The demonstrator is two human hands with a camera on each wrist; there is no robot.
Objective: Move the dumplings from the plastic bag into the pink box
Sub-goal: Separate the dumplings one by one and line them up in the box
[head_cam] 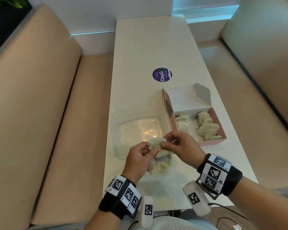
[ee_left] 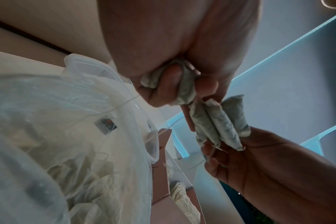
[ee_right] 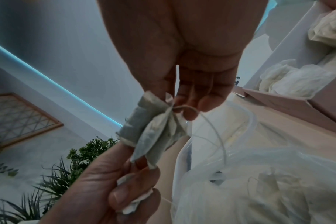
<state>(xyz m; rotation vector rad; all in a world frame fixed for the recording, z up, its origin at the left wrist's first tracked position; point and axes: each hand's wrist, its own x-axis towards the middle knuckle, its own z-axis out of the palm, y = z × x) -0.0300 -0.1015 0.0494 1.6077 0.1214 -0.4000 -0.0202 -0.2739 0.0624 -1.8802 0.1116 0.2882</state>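
Note:
Over the table's near end, both hands hold small pale pouch-like dumplings with strings. My left hand [head_cam: 148, 151] grips one dumpling [ee_left: 184, 86] in its curled fingers. My right hand [head_cam: 166, 144] pinches a bundle of dumplings [ee_right: 153, 130] by its tied top, close against the left hand. Just below them lies the crumpled clear plastic bag [head_cam: 160, 165] with more dumplings inside. The pink box [head_cam: 213, 142] stands open to the right and holds several dumplings [head_cam: 206, 125] in two rows.
A clear plastic container [head_cam: 123, 140] sits left of the box, behind the hands. A round purple sticker [head_cam: 162, 74] lies farther back on the narrow white table [head_cam: 148, 47]. Beige benches run along both sides.

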